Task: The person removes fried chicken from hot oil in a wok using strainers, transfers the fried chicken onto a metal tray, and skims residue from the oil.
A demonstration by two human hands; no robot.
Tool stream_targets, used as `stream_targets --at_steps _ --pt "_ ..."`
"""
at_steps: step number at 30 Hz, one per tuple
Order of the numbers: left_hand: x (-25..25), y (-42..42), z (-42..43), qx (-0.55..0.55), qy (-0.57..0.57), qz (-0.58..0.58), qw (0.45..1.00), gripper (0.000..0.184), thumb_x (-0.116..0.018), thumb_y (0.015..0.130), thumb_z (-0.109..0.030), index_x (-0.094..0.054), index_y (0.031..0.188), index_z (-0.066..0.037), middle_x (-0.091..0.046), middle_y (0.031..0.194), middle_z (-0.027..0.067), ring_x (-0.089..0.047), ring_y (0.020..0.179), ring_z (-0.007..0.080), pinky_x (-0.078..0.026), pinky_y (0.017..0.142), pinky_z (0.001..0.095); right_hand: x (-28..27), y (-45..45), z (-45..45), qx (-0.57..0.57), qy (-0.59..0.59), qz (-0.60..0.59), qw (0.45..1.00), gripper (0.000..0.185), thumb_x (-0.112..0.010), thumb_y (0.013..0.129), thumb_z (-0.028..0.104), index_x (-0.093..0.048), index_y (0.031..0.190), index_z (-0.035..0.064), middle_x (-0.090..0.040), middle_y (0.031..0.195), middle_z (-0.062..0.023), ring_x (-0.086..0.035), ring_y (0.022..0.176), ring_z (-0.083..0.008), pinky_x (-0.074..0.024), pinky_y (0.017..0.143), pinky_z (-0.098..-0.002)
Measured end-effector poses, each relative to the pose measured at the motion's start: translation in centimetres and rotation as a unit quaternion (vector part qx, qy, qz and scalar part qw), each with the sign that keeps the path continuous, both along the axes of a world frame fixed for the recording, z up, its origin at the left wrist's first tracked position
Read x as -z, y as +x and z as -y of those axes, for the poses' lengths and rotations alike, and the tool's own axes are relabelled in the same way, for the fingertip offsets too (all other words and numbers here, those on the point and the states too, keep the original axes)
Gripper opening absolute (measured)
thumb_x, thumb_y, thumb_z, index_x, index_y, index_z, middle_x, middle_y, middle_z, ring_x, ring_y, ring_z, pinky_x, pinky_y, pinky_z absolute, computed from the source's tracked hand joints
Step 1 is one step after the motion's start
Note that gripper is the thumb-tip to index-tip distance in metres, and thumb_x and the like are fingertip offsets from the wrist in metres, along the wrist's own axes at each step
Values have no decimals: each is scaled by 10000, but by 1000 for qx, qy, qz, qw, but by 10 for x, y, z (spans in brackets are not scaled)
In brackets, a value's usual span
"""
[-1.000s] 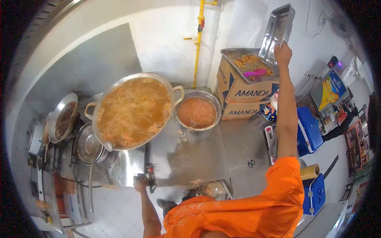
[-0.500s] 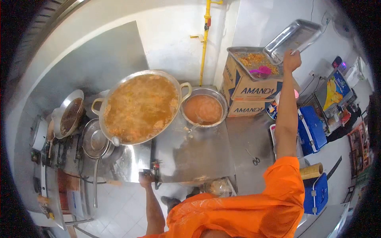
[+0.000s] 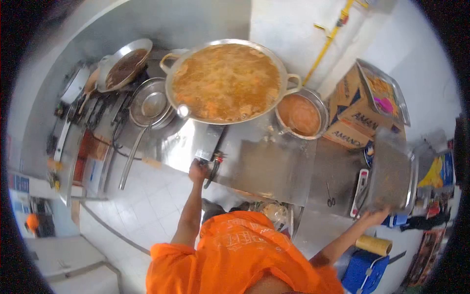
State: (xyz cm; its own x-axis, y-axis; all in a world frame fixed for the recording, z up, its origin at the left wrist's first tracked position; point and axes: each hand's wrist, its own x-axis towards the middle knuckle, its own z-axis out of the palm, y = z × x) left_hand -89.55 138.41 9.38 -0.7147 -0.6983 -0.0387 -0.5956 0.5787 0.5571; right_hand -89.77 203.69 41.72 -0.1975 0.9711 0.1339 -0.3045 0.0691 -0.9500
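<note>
Tray (image 3: 391,171), silvery, rectangular and blurry.

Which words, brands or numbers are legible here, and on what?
"AMANDA": lower cardboard box
"AMAN", remainder blurred: front of upper cardboard box
Too blurred to read: pale print on orange shirt; lettering on yellow-and-blue panel
Too small: blue sign, far left
No numbers legible.

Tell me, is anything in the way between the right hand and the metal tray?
Nothing that I can see: the right hand holds the metal tray at its near end, though it looks blurred. The red-and-white gadget lies beside it, not between.
</note>
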Motion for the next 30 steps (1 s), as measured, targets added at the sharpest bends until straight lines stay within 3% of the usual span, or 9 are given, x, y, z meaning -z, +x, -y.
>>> stream_targets --at_steps 3,6,9,13,16,21,25,28,30 --pt "-1 4 1 23 3 -37 999 228 -670 752 -275 -556 847 -101 -647 834 141 -634 810 367 -478 641 493 79 80 40 -73 -9 85 994 311 -570 837 197 -580 1038 -39 -581 998 -143 -560 893 -278 -472 807 -444" --pt "4 4 1 24 -40 -78 996 255 -672 749 -287 -551 874 -101 -640 878 129 -631 815 369 -479 642 485 175 133 75 -92 405 202 887 325 -614 775 205 -587 1000 -29 -589 949 -149 -560 865 -284 -466 800 -441" --pt "0 8 -1 66 -88 -86 990 209 -629 796 -264 -566 939 -125 -642 930 113 -647 773 356 -496 620 480 215 119 131 -100 -67 157 980 344 -634 767 235 -590 987 -26 -600 924 -200 -566 884 -347 -453 823 -461" --pt "-10 5 4 95 -91 104 986 151 -581 849 -229 -578 962 -130 -652 929 88 -659 775 336 -509 623 467 278 106 172 -258 -23 148 955 332 -609 821 241 -591 1013 -28 -610 951 -183 -566 883 -325 -456 828 -444" --pt "-9 32 20 110 -12 -73 991 159 -589 857 -233 -598 949 -103 -661 907 97 -650 768 328 -507 654 420 364 103 151 -275 123 279 912 391 -567 867 243 -553 1139 -38 -594 1035 -161 -569 864 -289 -478 792 -432" --pt "45 94 106 38 169 -229 958 258 -610 859 -276 -641 1035 -90 -678 873 77 -640 721 238 -500 645 389 352 104 198 -354 -180 97 912 479 -456 961 266 -438 1332 -35 -555 1188 -191 -583 858 -294 -503 725 -406" --pt "21 164 242 -182 624 -254 717 447 -512 917 -448 -558 1243 -145 -603 1222 85 -617 885 215 -521 744 375 305 110 289 -43 257 464 847 351 -427 974 179 -500 1256 -17 -568 1148 -158 -581 878 -259 -503 682 -338" --pt "-83 174 299 -70 777 -379 498 589 -421 950 -482 -452 1333 -37 -540 1272 139 -607 886 223 -530 802 376 406 78 333 -311 337 341 821 248 -600 864 159 -594 1079 36 -591 945 -73 -580 830 -167 -481 621 -275" --pt "-127 150 328 -81 764 -340 543 606 -440 943 -478 -436 1336 -17 -551 1251 172 -610 837 210 -543 743 350 366 45 460 -670 -106 326 658 326 -515 949 297 -584 1137 40 -618 1108 -56 -605 874 -242 -472 818 -390"
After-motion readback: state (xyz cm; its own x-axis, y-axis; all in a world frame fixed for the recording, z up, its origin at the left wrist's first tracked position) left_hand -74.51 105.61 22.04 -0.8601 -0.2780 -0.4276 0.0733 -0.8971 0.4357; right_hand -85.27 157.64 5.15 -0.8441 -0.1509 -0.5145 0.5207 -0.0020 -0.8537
